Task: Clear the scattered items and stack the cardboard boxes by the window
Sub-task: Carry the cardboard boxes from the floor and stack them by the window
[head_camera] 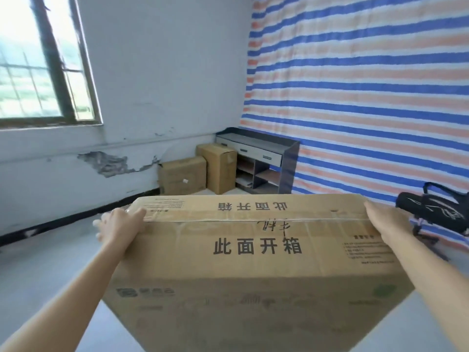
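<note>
I carry a large cardboard box [253, 250] with black printed characters and clear tape along its top seam, held up in front of me. My left hand [119, 226] presses on its left end, thumb on the top face and fingers spread straight down the side. My right hand [388, 222] lies flat against the right end; its fingertips are hidden behind the far corner. Two more cardboard boxes stand in the far corner by the wall: a low one [182, 177] and a taller one [220, 167] beside it.
A window [45, 64] fills the upper left wall. A grey desk with drawers and shelves [264, 158] stands against the striped tarp wall [355, 85]. A black bag on a stand [436, 212] sits at the right. Bare grey floor [50, 262] stretches to the left.
</note>
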`<move>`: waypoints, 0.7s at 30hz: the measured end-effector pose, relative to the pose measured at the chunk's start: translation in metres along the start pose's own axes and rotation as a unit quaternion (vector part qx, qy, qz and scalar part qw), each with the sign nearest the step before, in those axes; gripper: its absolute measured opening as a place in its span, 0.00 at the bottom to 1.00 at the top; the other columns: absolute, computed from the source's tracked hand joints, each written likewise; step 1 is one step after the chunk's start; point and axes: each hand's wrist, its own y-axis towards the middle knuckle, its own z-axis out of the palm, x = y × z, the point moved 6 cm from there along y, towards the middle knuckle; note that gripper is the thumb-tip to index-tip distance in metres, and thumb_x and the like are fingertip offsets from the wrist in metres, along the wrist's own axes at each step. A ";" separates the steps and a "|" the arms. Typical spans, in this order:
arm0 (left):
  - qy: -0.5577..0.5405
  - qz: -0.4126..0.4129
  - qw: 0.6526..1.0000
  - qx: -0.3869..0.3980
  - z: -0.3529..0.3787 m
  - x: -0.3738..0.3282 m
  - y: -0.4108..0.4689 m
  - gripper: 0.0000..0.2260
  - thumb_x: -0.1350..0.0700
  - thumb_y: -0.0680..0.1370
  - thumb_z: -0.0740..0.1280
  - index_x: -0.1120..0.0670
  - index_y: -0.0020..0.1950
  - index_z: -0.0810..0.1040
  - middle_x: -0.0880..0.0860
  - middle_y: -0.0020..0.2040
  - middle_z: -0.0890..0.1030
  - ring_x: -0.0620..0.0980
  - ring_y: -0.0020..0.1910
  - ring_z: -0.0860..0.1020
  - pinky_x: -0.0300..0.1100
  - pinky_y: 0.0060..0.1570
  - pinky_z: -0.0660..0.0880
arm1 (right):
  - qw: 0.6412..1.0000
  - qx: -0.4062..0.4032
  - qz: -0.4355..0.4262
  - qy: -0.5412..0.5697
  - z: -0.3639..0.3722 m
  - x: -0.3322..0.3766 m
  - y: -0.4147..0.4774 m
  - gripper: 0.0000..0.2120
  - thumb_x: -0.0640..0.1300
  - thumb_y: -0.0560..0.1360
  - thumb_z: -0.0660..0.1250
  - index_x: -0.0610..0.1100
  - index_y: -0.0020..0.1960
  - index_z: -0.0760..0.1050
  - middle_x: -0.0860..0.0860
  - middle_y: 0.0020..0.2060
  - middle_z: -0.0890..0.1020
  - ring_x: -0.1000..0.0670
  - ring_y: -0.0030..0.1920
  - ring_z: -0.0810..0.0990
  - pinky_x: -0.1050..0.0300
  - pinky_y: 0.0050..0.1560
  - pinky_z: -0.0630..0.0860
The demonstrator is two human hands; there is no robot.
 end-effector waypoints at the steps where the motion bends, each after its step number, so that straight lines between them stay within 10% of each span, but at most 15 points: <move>1: 0.005 -0.010 1.000 -0.008 0.000 0.006 0.006 0.20 0.52 0.77 0.61 0.67 0.60 0.73 0.67 0.63 0.69 0.62 0.65 0.62 0.54 0.61 0.64 | 1.000 0.008 -0.008 0.004 0.016 0.009 0.008 0.40 0.77 0.67 0.46 0.42 0.51 0.72 0.42 0.44 0.79 0.41 0.45 0.78 0.48 0.46 0.77; 10: 0.033 -0.063 0.996 -0.049 0.046 -0.004 0.081 0.19 0.52 0.77 0.59 0.66 0.59 0.73 0.67 0.62 0.70 0.62 0.65 0.62 0.57 0.64 0.62 | 0.998 0.038 -0.048 0.030 0.134 0.086 0.103 0.33 0.69 0.73 0.54 0.40 0.58 0.69 0.40 0.52 0.75 0.37 0.54 0.74 0.42 0.57 0.73; 21: 0.017 -0.186 0.976 -0.112 0.143 -0.018 0.166 0.23 0.52 0.77 0.59 0.68 0.65 0.68 0.68 0.64 0.69 0.63 0.66 0.62 0.59 0.63 0.64 | 0.990 0.110 -0.073 0.047 0.276 0.152 0.216 0.22 0.58 0.78 0.56 0.39 0.44 0.72 0.41 0.38 0.77 0.44 0.37 0.76 0.53 0.39 0.70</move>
